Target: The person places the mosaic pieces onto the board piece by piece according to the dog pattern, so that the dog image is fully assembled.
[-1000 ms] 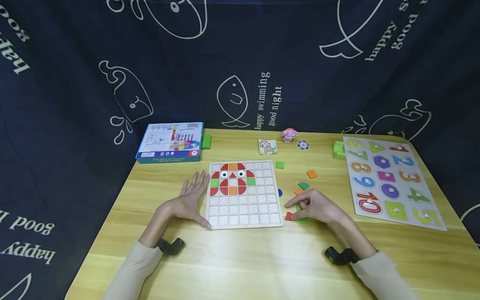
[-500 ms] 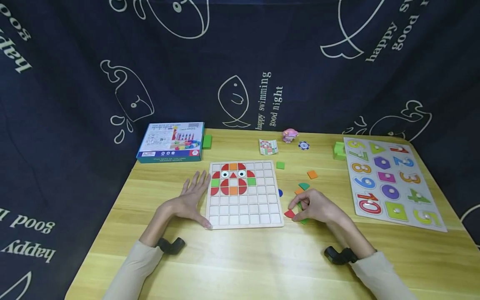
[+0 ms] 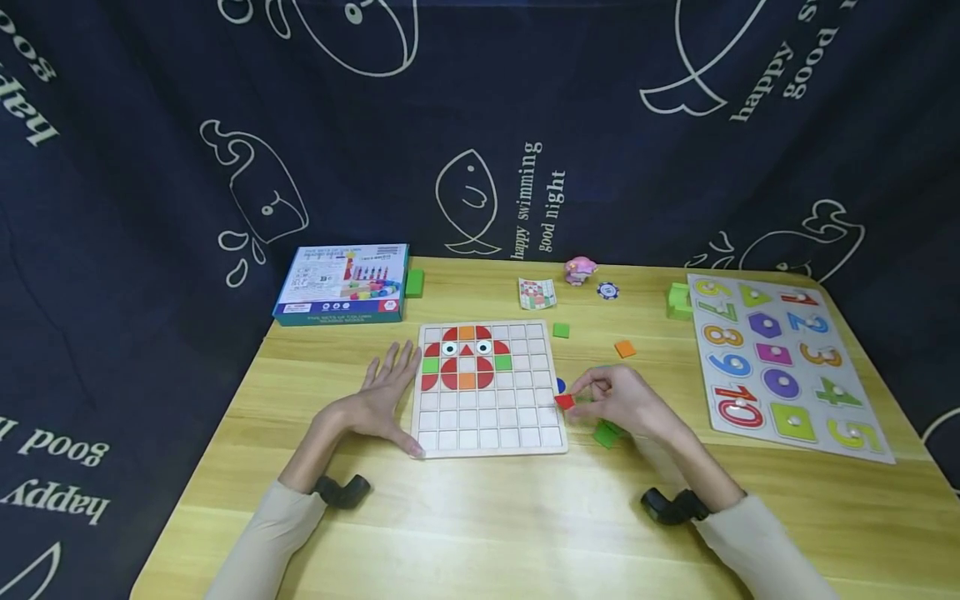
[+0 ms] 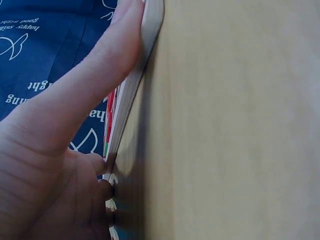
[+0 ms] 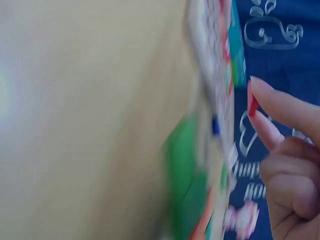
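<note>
Between thumb and forefinger my right hand point(image 3: 626, 402) pinches a small red tile point(image 3: 564, 402), held by the right edge of the white grid board point(image 3: 487, 417). In the right wrist view the same red tile point(image 5: 252, 99) shows edge-on between the fingertips, lifted off the table. My left hand point(image 3: 372, 407) lies spread along the board's left side, thumb at the near corner and fingers at the left edge. Red, orange and green tiles, with two eye tiles point(image 3: 483, 347), form a face-like pattern in the board's upper left squares.
Green tiles point(image 3: 606, 433) lie under my right hand; a blue piece point(image 3: 561, 386) is beside the board. An orange tile point(image 3: 625, 348) and a green tile point(image 3: 561, 330) lie farther back. A number puzzle board point(image 3: 791, 367) stands right, a picture card point(image 3: 536, 293) behind, a box point(image 3: 341, 285) back left.
My right hand has picked up the red tile from the table and carried it left and away from me, toward the board's right edge. My left hand has stayed in place.
</note>
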A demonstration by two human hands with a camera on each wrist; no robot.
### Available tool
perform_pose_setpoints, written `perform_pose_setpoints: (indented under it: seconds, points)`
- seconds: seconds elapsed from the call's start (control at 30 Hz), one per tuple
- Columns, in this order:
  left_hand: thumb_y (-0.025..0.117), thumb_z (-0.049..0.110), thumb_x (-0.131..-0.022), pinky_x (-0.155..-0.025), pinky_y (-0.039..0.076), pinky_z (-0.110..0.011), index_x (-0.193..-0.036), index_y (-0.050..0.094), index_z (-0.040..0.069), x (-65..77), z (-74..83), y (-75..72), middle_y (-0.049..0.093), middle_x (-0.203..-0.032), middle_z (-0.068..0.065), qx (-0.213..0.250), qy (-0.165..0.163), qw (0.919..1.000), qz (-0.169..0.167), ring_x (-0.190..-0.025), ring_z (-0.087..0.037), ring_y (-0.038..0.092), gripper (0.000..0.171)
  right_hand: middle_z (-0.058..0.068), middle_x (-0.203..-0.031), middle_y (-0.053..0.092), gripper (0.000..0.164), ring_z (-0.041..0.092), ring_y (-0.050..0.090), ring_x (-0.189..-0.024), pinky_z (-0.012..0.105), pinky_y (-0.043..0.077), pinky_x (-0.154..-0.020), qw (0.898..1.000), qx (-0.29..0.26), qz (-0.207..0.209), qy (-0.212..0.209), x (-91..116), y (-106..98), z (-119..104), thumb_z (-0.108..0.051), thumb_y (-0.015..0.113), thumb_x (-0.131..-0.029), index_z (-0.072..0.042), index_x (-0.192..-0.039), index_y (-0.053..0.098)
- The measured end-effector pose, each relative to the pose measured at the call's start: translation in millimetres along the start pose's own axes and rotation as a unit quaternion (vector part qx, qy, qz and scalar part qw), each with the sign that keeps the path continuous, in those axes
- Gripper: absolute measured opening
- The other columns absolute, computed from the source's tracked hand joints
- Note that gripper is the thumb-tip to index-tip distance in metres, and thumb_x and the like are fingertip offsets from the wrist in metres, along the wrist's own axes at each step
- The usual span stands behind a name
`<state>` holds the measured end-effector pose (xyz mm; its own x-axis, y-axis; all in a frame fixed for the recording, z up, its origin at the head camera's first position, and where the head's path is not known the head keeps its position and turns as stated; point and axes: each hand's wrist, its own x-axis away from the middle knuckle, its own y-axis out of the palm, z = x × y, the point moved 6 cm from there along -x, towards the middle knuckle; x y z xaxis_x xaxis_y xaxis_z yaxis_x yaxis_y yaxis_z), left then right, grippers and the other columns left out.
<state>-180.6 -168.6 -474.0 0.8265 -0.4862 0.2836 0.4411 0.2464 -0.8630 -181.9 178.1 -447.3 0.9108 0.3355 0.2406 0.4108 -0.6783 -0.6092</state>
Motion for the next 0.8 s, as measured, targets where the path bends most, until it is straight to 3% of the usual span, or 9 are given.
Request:
perform_pose_setpoints:
  seconds: [0.27, 0.47, 0.67, 0.8]
  points:
    - [0.081, 0.072, -0.049, -0.118, -0.009, -0.062, -0.154, -0.012, 0.01, 2.3, -1.0, -0.8, -0.021, -0.161, -0.015, 0.002, 0.002, 1.0, 0.0, -0.148, -0.039, -0.02, 0.154, -0.003, -0.054, 0.039, 0.024, 0.013, 0.035, -0.052, 0.023, 0.027, -0.048, 0.999, -0.03, 0.015, 0.04, -44.9, 34.8, -49.2, -0.021, 0.087, -0.069, -0.012, -0.087, 0.073]
    - [0.08, 0.074, -0.049, -0.119, -0.008, -0.061, -0.154, -0.012, 0.01, 3.6, 0.4, -0.8, -0.022, -0.161, -0.014, 0.0, 0.001, 1.0, -0.002, -0.148, -0.038, -0.021, 0.154, -0.001, -0.059, 0.051, 0.026, 0.013, 0.042, -0.057, 0.024, 0.033, -0.05, 0.998, -0.013, 0.044, 0.05, -61.1, 42.9, -49.9, -0.018, 0.089, -0.065, -0.008, -0.082, 0.072]
    - [0.081, 0.072, -0.049, -0.119, -0.008, -0.062, -0.154, -0.011, 0.009, 3.3, 1.5, -1.4, -0.022, -0.161, -0.015, 0.0, 0.004, 1.0, 0.0, -0.148, -0.039, -0.02, 0.154, -0.004, -0.06, 0.042, 0.023, 0.011, 0.031, -0.051, 0.022, 0.021, -0.046, 0.999, -0.025, 0.031, 0.037, -64.3, 40.1, -47.2, -0.015, 0.089, -0.064, -0.013, -0.084, 0.078]
    - [0.081, 0.072, -0.049, -0.119, -0.008, -0.061, -0.154, -0.011, 0.009, 2.6, 2.3, -1.7, -0.021, -0.161, -0.015, -0.001, 0.005, 1.0, 0.001, -0.148, -0.039, -0.02, 0.154, -0.002, -0.066, 0.053, 0.02, 0.01, 0.027, -0.049, 0.021, 0.02, -0.045, 0.998, -0.039, 0.022, 0.036, -67.6, 39.1, -44.7, -0.014, 0.088, -0.066, -0.014, -0.084, 0.079]
